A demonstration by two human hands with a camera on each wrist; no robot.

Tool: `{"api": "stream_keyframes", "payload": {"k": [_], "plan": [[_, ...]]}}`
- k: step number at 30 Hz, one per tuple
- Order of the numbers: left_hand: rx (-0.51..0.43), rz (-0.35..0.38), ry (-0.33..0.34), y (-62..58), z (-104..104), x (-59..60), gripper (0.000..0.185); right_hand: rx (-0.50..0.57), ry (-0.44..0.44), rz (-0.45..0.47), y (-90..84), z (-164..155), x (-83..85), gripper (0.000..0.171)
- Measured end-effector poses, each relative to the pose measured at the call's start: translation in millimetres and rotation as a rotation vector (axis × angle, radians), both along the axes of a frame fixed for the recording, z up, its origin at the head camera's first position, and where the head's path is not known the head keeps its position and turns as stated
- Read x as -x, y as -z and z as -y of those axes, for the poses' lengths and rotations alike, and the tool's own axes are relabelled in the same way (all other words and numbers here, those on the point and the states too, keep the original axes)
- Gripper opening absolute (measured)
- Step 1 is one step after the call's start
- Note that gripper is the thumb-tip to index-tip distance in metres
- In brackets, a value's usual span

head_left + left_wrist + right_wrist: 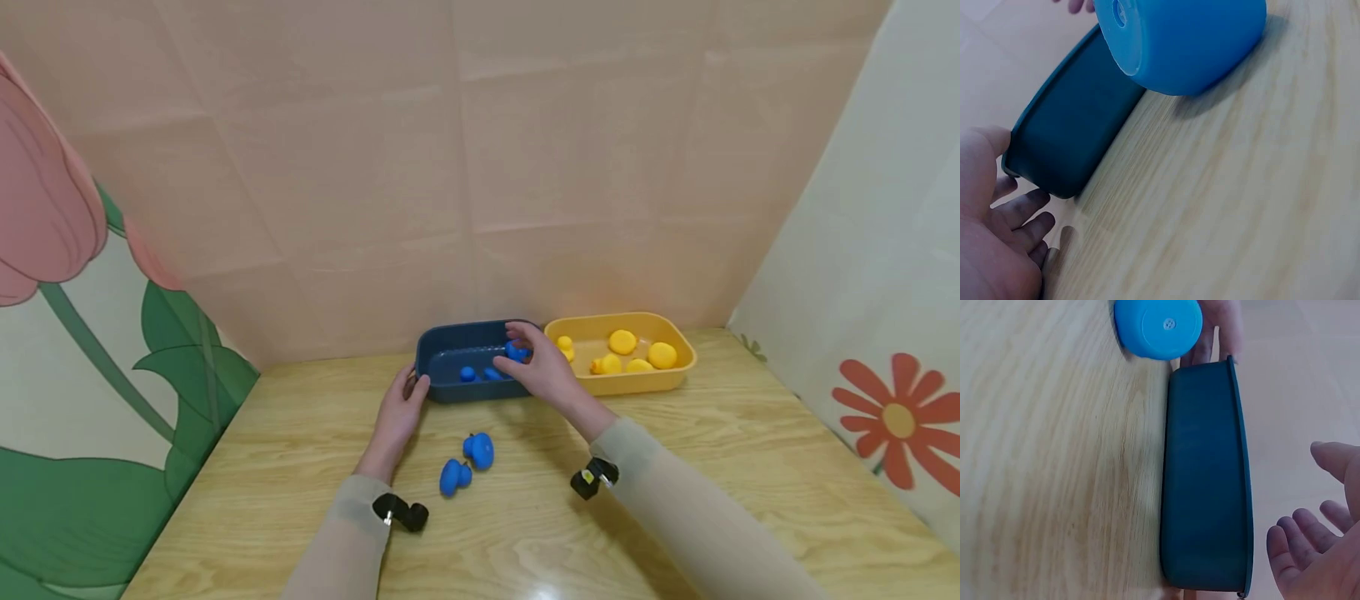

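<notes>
The head view looks forward and down from above the near edge of the bench (675, 533), taking in both forearms, the dark blue tray (450, 354), the yellow tray (637, 383) and the backdrop behind.

The left wrist view sits low, very close to the bench surface (1241, 206), and faces along the wood toward the dark blue tray's (1079, 137) outer wall; a blue duck (1191, 44) fills its top edge, seen from below.

The right wrist view is rolled sideways, also close, so the same tray (1207, 481) stands vertical in frame.

All three views share the dark blue tray and the wood beside it.
</notes>
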State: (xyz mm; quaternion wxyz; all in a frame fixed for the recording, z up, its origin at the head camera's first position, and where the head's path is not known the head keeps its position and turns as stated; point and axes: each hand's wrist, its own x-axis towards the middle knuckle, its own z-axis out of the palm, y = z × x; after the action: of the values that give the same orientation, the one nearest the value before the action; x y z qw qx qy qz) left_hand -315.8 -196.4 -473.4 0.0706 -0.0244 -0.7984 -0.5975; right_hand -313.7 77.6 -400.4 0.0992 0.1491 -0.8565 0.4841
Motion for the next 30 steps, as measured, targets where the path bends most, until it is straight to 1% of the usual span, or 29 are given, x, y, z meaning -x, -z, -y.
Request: {"api": "stream_keyframes", "payload": {"k": [3,10,13,16,19,21,25,30], "plan": [[0.001,-0.008,0.004,-1.2,0.4,0.1,0.072,0.011,-0.009,-0.005,0.2,-1.7,-4.5,0.066],[-0.011,-0.018,0.003,-4.7,-0.6,-2.2,0.059,0.012,-0.046,-0.012,0.4,-0.6,-23.5,0.065],[-0.009,-0.018,0.007,-5.0,0.1,-2.9,0.06,0.003,-0.073,-0.009,2.1,0.3,-32.8,0.062],[-0.01,-0.012,0.006,-4.9,1.2,-3.0,0.065,-0.006,-0.104,-0.004,3.1,1.9,-40.8,0.055],[-0.01,-0.002,0.001,-4.2,2.4,-2.5,0.07,-0.018,-0.159,0.026,5.3,3.3,-47.4,0.05],[-0.012,-0.003,0.001,-3.4,2.8,-2.2,0.07,-0.037,-0.208,0.057,7.7,3.7,-50.8,0.051],[-0.017,-0.01,-0.001,-2.5,3.1,-1.6,0.065,-0.066,-0.31,0.104,13.7,4.3,-55.6,0.054],[-0.011,-0.004,-0.005,-2.1,3.4,-0.8,0.058,-0.07,-0.394,0.134,19.9,6.6,-59.0,0.054]]}}
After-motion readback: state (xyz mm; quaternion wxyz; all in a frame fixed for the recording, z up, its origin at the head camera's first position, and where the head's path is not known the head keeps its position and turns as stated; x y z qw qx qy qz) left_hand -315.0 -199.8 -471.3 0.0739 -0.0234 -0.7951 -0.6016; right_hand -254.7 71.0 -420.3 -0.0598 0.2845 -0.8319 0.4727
